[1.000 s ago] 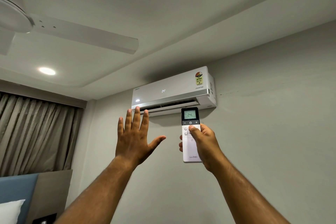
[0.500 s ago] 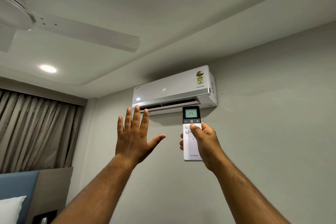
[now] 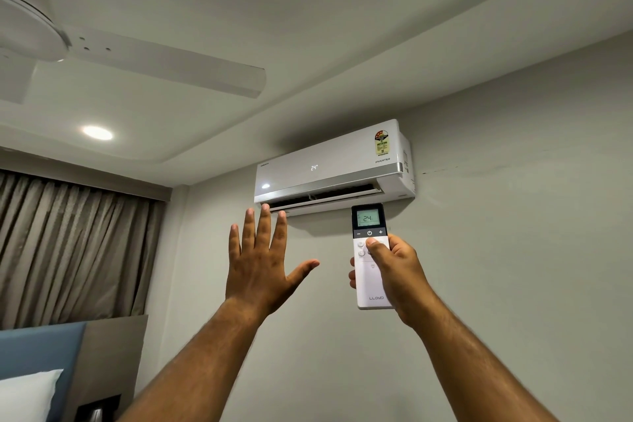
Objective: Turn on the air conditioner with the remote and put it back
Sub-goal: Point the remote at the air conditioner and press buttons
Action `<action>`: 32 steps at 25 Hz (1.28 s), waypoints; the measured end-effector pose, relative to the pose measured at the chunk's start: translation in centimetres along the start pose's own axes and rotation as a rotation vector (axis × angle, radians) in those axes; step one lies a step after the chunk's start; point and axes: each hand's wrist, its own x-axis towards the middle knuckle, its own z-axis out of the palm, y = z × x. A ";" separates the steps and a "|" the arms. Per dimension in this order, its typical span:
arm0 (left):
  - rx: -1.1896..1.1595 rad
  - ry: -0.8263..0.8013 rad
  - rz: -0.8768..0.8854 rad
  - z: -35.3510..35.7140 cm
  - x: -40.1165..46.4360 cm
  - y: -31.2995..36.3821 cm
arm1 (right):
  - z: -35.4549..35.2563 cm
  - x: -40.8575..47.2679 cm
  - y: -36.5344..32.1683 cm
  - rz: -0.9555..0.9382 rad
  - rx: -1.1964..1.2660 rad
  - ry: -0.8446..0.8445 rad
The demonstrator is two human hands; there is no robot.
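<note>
The slim white plastic remote (image 3: 371, 260) with a dark top reads 24, upright in the right hand (image 3: 397, 271), whose thumb hides some buttons, just below the white wall-mounted air conditioner (image 3: 329, 164). The left hand (image 3: 263, 260) is spread flat, empty.

"24" and "INVERTER" on air conditioner (image 3: 329, 168); "24", "LLOYD" on remote (image 3: 371, 271)

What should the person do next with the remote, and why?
Probably lower the remote and carry it back to its place. The air conditioner already shows 24 and its flap is open, so it seems on. The right hand holds the remote; the left hand is open beneath the vent.
</note>
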 end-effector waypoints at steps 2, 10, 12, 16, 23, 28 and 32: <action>-0.006 0.003 -0.005 0.0 0.0 -0.1 | 0.1 0.1 0.1 -0.003 0.005 -0.002; 0.002 -0.024 -0.010 0.3 -0.3 -0.5 | 0.5 0.3 1.0 0.012 -0.026 -0.001; 0.004 -0.027 -0.011 0.3 -0.3 -0.5 | 0.5 0.4 1.0 0.014 -0.031 0.000; 0.002 -0.030 -0.012 0.3 -0.2 -0.7 | 0.5 0.4 1.1 0.012 -0.015 -0.003; -0.016 -0.016 -0.008 0.4 -0.2 -0.8 | 0.8 0.7 1.2 0.017 -0.034 -0.004; -0.019 -0.016 -0.013 0.4 -0.3 -1.1 | 0.9 0.8 1.4 0.014 -0.032 -0.012; -0.016 -0.021 -0.016 0.2 -0.4 -1.2 | 1.0 0.8 1.4 0.013 -0.022 -0.016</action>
